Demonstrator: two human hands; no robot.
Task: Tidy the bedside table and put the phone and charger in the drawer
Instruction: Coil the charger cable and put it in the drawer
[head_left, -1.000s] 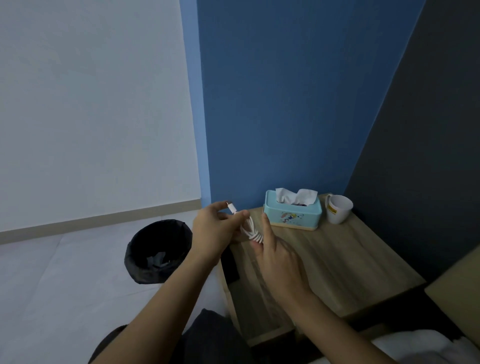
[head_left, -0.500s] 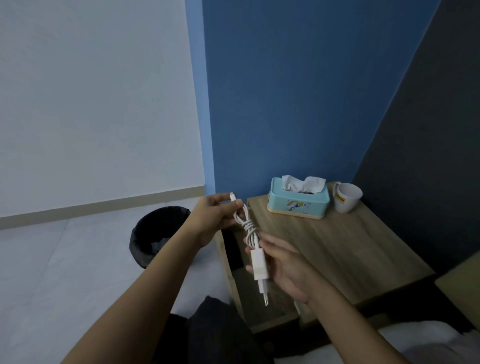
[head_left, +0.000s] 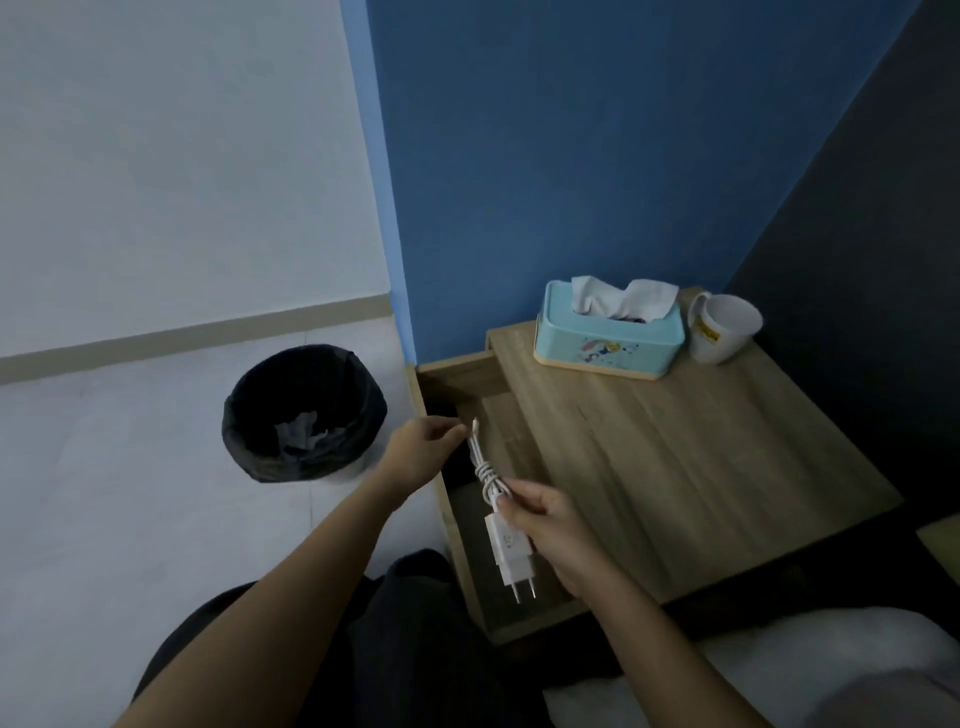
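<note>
Holding a white wall charger with its coiled white cable (head_left: 506, 540), the right hand (head_left: 550, 530) has its fingers closed around the plug block and cable bundle, above the open light-wood drawer (head_left: 467, 566) of the bedside table. The left hand (head_left: 421, 452), loosely curled, has its fingertips at the free cable end; whether they grip it I cannot tell. On the wooden tabletop (head_left: 701, 457) sit a turquoise tissue box (head_left: 608, 343) and, just beside it, a white mug (head_left: 722, 327). A black-lined round bin (head_left: 304, 410) stands on the floor to the left.
</note>
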